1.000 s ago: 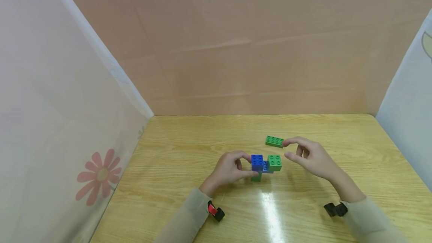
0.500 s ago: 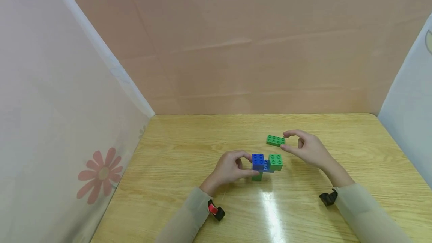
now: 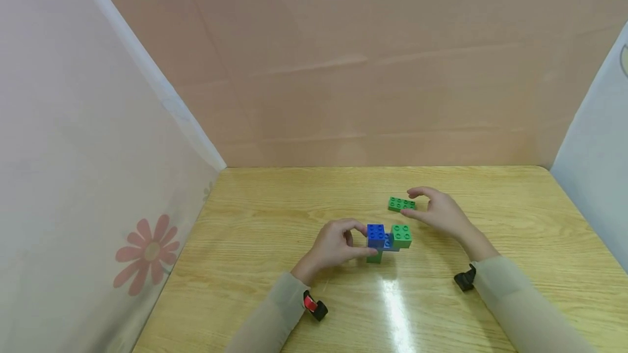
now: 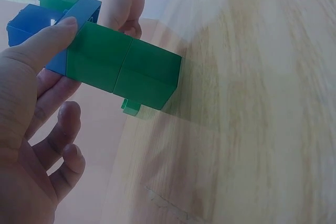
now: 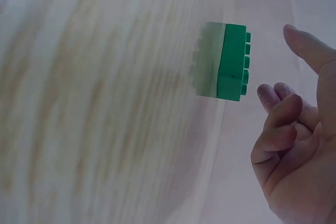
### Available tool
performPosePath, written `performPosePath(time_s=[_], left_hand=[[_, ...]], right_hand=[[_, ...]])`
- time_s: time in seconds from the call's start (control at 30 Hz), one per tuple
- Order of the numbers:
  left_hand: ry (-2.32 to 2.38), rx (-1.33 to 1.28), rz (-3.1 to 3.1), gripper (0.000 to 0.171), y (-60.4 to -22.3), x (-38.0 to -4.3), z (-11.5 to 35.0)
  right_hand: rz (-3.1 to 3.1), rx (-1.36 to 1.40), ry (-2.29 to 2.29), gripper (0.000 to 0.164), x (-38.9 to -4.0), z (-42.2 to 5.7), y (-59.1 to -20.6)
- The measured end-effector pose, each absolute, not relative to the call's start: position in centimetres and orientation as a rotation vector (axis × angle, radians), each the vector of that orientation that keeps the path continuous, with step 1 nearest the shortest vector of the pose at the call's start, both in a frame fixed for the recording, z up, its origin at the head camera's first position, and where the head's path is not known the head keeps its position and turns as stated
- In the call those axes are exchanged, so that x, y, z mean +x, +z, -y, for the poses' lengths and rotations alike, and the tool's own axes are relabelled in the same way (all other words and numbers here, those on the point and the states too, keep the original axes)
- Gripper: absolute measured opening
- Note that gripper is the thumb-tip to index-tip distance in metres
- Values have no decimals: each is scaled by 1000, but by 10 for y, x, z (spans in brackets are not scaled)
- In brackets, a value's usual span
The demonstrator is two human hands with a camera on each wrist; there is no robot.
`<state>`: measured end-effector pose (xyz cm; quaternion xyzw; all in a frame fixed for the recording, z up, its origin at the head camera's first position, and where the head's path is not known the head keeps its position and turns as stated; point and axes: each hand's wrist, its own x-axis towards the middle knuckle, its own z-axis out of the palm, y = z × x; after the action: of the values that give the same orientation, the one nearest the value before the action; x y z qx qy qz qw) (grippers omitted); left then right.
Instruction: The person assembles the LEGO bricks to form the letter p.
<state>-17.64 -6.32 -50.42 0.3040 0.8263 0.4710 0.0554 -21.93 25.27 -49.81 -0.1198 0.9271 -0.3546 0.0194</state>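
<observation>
My left hand [image 3: 333,244] pinches a small structure of toy building bricks between thumb and fingers. On its top sit a dark blue brick [image 3: 375,235] and a light green brick [image 3: 401,236], side by side on a longer blue brick [image 3: 387,241]. Two green bricks [image 4: 123,65] form a column underneath, seen in the left wrist view. Farther back, a flat green brick [image 3: 399,204] with two rows of studs lies on the table. Over its right end hovers my right hand [image 3: 440,215], thumb and fingers spread apart; the right wrist view shows a gap between them and the brick.
The wood-grain table [image 3: 275,195] meets a pinkish-tan backdrop [image 3: 363,97] at its rear edge. A pale cloth panel [image 3: 98,124] with a flower print borders the left side, another pale panel [image 3: 596,168] the right.
My right hand has moved left over the flat green brick, with its thumb and fingers spreading wider. The left hand and its brick structure look nearly still.
</observation>
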Motion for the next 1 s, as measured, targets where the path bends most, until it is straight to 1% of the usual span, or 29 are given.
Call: performPosePath(time_s=[0.1, 0.2, 0.53, 0.7, 1.0], left_hand=[[1429, 932, -2515, 31, -505, -177, 63], [1427, 925, -2512, 31, -504, -177, 63], [1431, 901, -2496, 30, -503, -176, 64], [1434, 906, -2496, 30, -505, -176, 64], [1441, 924, -2508, 30, -505, -176, 64]], right_hand=[[-2880, -372, -1065, 76, -224, -251, -503], [-2862, -364, -1055, 74, -227, -251, -507], [-2828, -357, -1011, 57, -232, -250, -510], [-2828, -359, -1009, 51, -231, -250, -509], [-2860, -354, -1014, 50, -226, -249, -501]])
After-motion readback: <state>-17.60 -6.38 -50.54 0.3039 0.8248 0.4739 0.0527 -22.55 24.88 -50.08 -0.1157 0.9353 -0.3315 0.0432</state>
